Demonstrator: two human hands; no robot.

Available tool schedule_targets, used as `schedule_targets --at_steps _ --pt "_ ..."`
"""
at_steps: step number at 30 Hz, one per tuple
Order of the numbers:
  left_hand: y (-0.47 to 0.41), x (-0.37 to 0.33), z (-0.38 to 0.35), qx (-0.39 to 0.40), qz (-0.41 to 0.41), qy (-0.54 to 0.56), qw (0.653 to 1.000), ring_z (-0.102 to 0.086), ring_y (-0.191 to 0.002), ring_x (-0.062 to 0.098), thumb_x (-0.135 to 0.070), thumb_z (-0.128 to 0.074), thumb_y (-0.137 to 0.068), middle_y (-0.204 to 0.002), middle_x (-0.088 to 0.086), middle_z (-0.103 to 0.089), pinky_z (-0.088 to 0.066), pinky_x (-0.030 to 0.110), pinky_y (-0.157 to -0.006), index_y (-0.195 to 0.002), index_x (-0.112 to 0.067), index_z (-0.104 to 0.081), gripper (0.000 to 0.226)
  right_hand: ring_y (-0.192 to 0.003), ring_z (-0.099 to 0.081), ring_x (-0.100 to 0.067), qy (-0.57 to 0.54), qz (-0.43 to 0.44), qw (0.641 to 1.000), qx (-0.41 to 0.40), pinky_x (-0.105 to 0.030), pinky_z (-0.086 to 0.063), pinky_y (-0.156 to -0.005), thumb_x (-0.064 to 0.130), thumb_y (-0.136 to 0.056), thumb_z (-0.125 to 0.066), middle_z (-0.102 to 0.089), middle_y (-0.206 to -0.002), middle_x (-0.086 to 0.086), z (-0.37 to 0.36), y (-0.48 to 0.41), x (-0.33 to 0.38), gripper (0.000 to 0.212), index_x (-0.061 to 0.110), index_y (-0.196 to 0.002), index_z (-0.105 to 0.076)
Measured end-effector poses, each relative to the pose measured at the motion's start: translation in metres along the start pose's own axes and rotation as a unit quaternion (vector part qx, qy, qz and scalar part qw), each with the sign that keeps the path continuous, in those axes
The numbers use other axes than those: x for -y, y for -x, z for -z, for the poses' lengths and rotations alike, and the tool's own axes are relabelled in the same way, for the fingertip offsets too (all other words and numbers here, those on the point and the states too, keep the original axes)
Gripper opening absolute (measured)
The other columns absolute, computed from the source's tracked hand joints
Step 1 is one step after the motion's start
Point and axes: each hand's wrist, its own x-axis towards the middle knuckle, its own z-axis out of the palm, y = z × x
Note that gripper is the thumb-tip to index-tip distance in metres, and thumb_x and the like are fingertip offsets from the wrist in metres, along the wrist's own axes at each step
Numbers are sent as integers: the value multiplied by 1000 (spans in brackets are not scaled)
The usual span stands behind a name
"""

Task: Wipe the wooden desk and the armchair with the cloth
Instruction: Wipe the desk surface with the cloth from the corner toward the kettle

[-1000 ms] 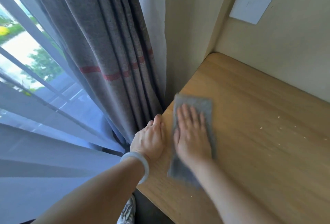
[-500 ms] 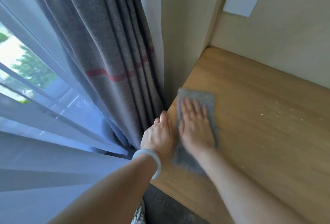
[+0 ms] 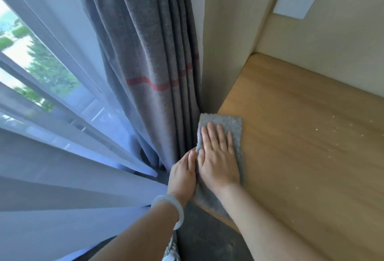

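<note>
Right hand [image 3: 218,156] lying flat on grey cloth [image 3: 228,123], fingers spread, palm pressing down. Cloth lying on wooden bench [image 3: 301,136] at left edge, near corner by wall. Left hand [image 3: 182,173] resting at bench edge just beside cloth, fingers curled over edge, grip state unclear, touching grey curtain [image 3: 149,63]. White bangle [image 3: 172,208] sitting on left wrist. Pale crumbs [image 3: 318,129] lying on bench, well apart from cloth.
</note>
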Motion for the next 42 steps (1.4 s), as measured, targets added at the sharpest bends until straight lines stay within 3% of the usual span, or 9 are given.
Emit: schedule_targets --at_steps 2,7,12,17,20,24,29,35,42 --pt "1 -5 3 -2 74 111 991 -60 -95 -11 -42 -34 -102 -92 -21 -69 -38 -1 -74 -103 -32 -70 38 -150 0 -23 -2 50 999 7 -49 -8 -120 34 -100 -23 -8 -162 -4 -3 43 11 58 15 -154 -15" --pt "1 -5 14 88 230 290 925 -67 -98 3 -64 -28 -96 -102 -14 -74 -50 25 -87 -106 -47 -70 47 -150 -6 -22 22 113 993 16 -49 -19 -116 36 -97 -30 -5 -163 -3 -8 107 -22 63 14 -154 -14" --pt "-6 3 23 135 277 391 867 -64 -112 12 -58 -23 -99 -120 1 -69 -44 30 -100 -124 -25 -65 59 -149 1 -29 3 -63 998 11 -53 -9 -119 36 -94 -20 -2 -161 -13 -6 48 36 67 8 -153 -9" --pt "-7 -3 20 57 305 317 896 -65 -105 17 -56 -43 -95 -113 5 -70 -44 36 -103 -113 -19 -67 48 -149 3 -28 14 16 1000 20 -53 -11 -118 40 -98 -13 -1 -162 -12 -8 53 40 65 9 -154 -8" --pt "-2 -22 4 48 141 -7 989 -54 -116 13 -51 -30 -99 -134 3 -57 -40 33 -101 -123 -26 -59 45 -150 -2 -22 10 65 998 18 -49 -16 -118 40 -101 -21 -5 -163 -6 -6 100 -14 61 11 -154 -12" --pt "5 -25 -20 -18 -78 -317 945 3 -149 16 -47 -19 -101 -163 2 -1 0 32 -120 -154 -12 0 67 -150 0 -18 32 17 999 15 -45 -15 -118 41 -103 -19 -2 -163 -1 3 121 -80 59 15 -155 -8" --pt "-4 -42 -54 46 -252 -425 868 26 -143 11 -33 -13 -102 -160 0 15 20 29 -116 -153 -13 8 59 -150 3 -24 -17 -213 976 -40 -48 -6 -121 38 -99 -15 0 -162 -11 6 70 -63 63 8 -154 -6" --pt "-23 -67 -94 92 -314 -437 838 13 -147 11 -32 -14 -103 -162 0 4 11 31 -120 -154 -14 -1 56 -150 4 -17 13 -103 994 -25 -44 -10 -120 39 -102 -17 -1 -163 -5 5 138 -119 60 11 -154 -5" --pt "-9 -81 -131 87 -329 -441 830 3 -149 13 -37 -13 -101 -163 -3 -2 3 37 -122 -155 -20 -6 57 -150 3 -27 -7 -381 922 -64 -49 -4 -120 36 -99 -15 -1 -162 -12 18 138 -157 63 6 -154 -7"
